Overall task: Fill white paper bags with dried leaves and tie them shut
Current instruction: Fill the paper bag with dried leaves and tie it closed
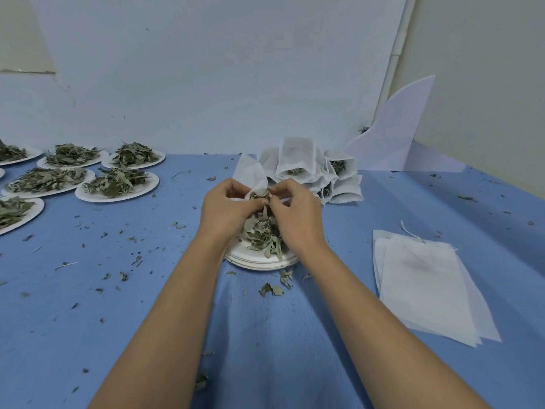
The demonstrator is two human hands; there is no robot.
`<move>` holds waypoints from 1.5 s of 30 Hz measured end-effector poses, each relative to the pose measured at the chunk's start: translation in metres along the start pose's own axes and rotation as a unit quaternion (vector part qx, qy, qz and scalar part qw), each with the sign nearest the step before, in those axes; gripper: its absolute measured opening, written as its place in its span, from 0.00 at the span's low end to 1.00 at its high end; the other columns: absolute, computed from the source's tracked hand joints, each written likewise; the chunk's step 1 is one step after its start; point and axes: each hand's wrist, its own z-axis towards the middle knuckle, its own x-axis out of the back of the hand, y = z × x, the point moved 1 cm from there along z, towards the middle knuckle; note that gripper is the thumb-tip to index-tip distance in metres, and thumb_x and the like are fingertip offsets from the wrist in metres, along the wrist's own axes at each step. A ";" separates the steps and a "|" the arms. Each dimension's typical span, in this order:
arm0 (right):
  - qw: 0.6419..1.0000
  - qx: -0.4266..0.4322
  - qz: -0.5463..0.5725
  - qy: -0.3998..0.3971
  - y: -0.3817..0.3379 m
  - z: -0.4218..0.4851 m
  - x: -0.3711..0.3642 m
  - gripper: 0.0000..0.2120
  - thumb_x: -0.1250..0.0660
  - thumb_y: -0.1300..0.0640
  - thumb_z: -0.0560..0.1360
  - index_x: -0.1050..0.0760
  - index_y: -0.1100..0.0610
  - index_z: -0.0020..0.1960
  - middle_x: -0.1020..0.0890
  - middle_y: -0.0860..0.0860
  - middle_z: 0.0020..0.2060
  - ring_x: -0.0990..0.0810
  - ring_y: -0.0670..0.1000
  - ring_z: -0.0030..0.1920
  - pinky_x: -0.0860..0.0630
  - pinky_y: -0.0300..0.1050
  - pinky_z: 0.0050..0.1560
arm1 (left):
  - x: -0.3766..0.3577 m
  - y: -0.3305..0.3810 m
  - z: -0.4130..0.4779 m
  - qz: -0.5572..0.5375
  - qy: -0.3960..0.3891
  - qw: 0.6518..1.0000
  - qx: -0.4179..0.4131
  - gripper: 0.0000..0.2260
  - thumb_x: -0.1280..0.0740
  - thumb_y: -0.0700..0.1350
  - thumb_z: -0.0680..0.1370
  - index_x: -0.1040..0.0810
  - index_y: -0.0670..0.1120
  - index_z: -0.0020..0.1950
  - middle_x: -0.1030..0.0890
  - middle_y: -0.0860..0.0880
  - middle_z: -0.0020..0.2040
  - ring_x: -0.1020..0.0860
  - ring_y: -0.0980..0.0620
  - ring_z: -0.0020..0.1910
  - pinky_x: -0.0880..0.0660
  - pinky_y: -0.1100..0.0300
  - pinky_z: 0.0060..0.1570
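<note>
Here, grip: left hand (pixel 227 206) pinches the thin white bag (pixel 251 175) open at its mouth; right hand (pixel 298 215) pinches leaves (pixel 262 235) there.
Plate (pixel 259 263): middle, round, under both.
Room: blue worktop (pixel 118 290), near left, crumb-strewn.

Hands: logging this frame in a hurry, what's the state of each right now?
Left hand: fingers curled, pinching the open mouth of the white paper bag.
Right hand: fingers curled, pinching dried leaves at that mouth, as far as visible.
</note>
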 end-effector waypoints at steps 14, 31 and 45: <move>0.998 0.014 0.056 -0.006 -0.005 -0.005 -0.009 0.06 0.37 0.63 0.76 0.25 0.54 0.47 0.20 0.48 0.43 0.23 0.47 0.42 0.25 0.40 0.43 | -0.003 0.001 0.003 0.007 0.093 0.996 -0.017 0.07 0.31 0.42 0.74 0.26 0.52 0.39 0.21 0.52 0.41 0.22 0.52 0.43 0.25 0.63 0.43; 0.997 -0.036 0.075 0.007 -0.006 0.002 0.000 0.07 0.35 0.63 0.74 0.24 0.51 0.43 0.20 0.47 0.39 0.20 0.49 0.43 0.22 0.46 0.45 | 0.002 0.002 -0.004 0.113 0.029 0.985 -0.125 0.09 0.26 0.44 0.71 0.27 0.50 0.40 0.21 0.55 0.41 0.24 0.55 0.35 0.30 0.67 0.35; 0.999 0.040 0.020 -0.028 -0.013 -0.006 -0.007 0.04 0.35 0.63 0.75 0.24 0.55 0.46 0.20 0.49 0.40 0.22 0.48 0.41 0.24 0.43 0.43 | 0.002 0.003 0.000 0.082 0.078 0.988 -0.105 0.08 0.32 0.39 0.73 0.28 0.52 0.41 0.25 0.57 0.40 0.24 0.55 0.39 0.30 0.73 0.36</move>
